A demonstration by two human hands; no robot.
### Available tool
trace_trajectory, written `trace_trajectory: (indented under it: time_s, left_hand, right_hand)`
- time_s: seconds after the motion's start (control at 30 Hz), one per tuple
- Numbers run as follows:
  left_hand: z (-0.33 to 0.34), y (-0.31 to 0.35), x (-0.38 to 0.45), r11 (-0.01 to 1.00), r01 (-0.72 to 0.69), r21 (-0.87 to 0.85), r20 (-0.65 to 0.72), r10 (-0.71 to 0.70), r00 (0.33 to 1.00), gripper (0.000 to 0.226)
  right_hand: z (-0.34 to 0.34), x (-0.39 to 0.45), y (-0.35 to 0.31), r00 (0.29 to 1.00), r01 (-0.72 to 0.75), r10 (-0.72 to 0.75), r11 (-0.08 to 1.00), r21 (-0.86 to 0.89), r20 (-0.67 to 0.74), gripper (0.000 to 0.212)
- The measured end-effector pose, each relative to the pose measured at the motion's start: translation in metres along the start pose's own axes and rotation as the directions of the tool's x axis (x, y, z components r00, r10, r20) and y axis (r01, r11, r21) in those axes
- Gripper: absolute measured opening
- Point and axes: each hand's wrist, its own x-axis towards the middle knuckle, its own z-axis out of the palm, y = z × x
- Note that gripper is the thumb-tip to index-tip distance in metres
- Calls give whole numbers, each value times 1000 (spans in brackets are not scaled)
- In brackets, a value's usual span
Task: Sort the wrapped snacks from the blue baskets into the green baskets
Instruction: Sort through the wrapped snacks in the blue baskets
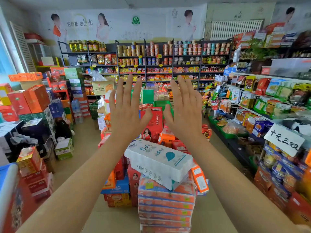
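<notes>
My left hand (pixel 127 106) and my right hand (pixel 184 106) are raised side by side in front of me, backs toward the camera, fingers spread, holding nothing. Green baskets (pixel 227 134) with wrapped snacks (pixel 233 127) sit low along the right-hand shelf. Another green basket (pixel 162 103) shows between my hands, farther back. No blue basket is clearly visible.
A white tissue pack (pixel 158 158) lies on stacked orange packs (pixel 165 206) straight ahead. Red and orange cartons (pixel 28 101) pile up on the left. Snack racks (pixel 262 98) line the right. Shelves of cans and noodles (pixel 151 61) fill the back wall. Bare floor (pixel 85 132) runs left of centre.
</notes>
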Motion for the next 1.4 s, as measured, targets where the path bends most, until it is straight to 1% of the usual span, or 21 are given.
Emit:
trace_trajectory:
  time_s: [0.03, 0.07, 0.13, 0.2, 0.27, 0.33, 0.4, 0.47, 0.53, 0.57, 0.63, 0.73, 0.8, 0.83, 0.9, 0.93, 0.97, 1.03, 1.1, 1.27, 1.4]
  left_hand:
    - [7, 14, 1, 999, -4, -45, 38, 6, 999, 77]
    - [17, 28, 2, 997, -6, -78, 64, 11, 998, 76]
    - [41, 64, -5, 988, -11, -153, 157, 35, 987, 74]
    - [70, 106, -18, 973, 26, -231, 297, 45, 954, 70]
    - [103, 148, -39, 953, 53, -298, 449, 91, 889, 69]
    - [136, 189, -69, 933, 51, -355, 567, 172, 806, 71]
    - [166, 226, -101, 910, 63, -410, 637, 236, 734, 68]
    - [196, 256, -128, 896, 109, -431, 698, 254, 670, 64]
    - [227, 278, -149, 883, 161, -441, 751, 264, 605, 63]
    - [242, 286, -156, 878, 178, -445, 771, 274, 575, 62]
    - [275, 298, -170, 873, 181, -454, 782, 292, 550, 58]
    - [333, 307, -183, 853, 239, -465, 799, 288, 529, 52]
    - [379, 311, -187, 851, 258, -458, 825, 299, 479, 51]
    - [403, 314, -185, 847, 265, -460, 838, 316, 445, 51]
    - [447, 323, -177, 835, 301, -460, 867, 349, 356, 51]
    - [468, 329, -171, 836, 309, -454, 879, 362, 312, 53]
    - [491, 336, -164, 838, 300, -456, 882, 378, 283, 55]
    - [533, 355, -147, 836, 252, -487, 868, 431, 247, 59]
    - [573, 376, -126, 822, 221, -524, 847, 479, 230, 61]
    - [688, 435, -81, 778, 184, -600, 796, 559, 231, 58]
    - [802, 479, -41, 799, 95, -594, 793, 562, 235, 58]
  right_hand:
    - [-6, -6, 13, 999, -17, 16, 1000, 5, 41, 63]
    - [-12, -14, 30, 999, -18, 17, 1000, 7, 51, 63]
    - [-22, -44, 74, 991, -28, 30, 999, -21, 129, 61]
    - [-33, -79, 121, 964, -73, 85, 996, -57, 253, 58]
    - [-44, -118, 166, 917, -132, 163, 985, -108, 363, 55]
    - [-51, -158, 206, 849, -184, 242, 969, -167, 469, 57]
    - [-54, -193, 239, 782, -217, 296, 954, -206, 549, 56]
    - [-47, -222, 267, 718, -236, 343, 939, -251, 606, 46]
    - [-31, -246, 293, 674, -263, 388, 921, -286, 628, 33]
    - [-19, -256, 306, 648, -277, 405, 914, -297, 645, 32]
    - [7, -273, 332, 597, -277, 409, 913, -300, 691, 36]
    - [51, -289, 376, 502, -306, 416, 905, -295, 758, 32]
    - [79, -295, 408, 432, -378, 451, 877, -297, 781, 37]
    - [92, -297, 425, 381, -408, 475, 856, -316, 794, 41]
    - [113, -297, 458, 285, -413, 502, 833, -368, 816, 47]
    - [122, -294, 474, 249, -405, 511, 826, -391, 823, 47]
    - [131, -289, 490, 224, -397, 522, 820, -412, 823, 47]
    - [147, -273, 526, 220, -388, 540, 812, -435, 813, 47]
    - [162, -256, 564, 214, -394, 569, 794, -463, 794, 47]
    - [211, -244, 673, 214, -438, 649, 732, -522, 730, 49]
    - [274, -239, 782, 227, -479, 688, 695, -536, 689, 51]
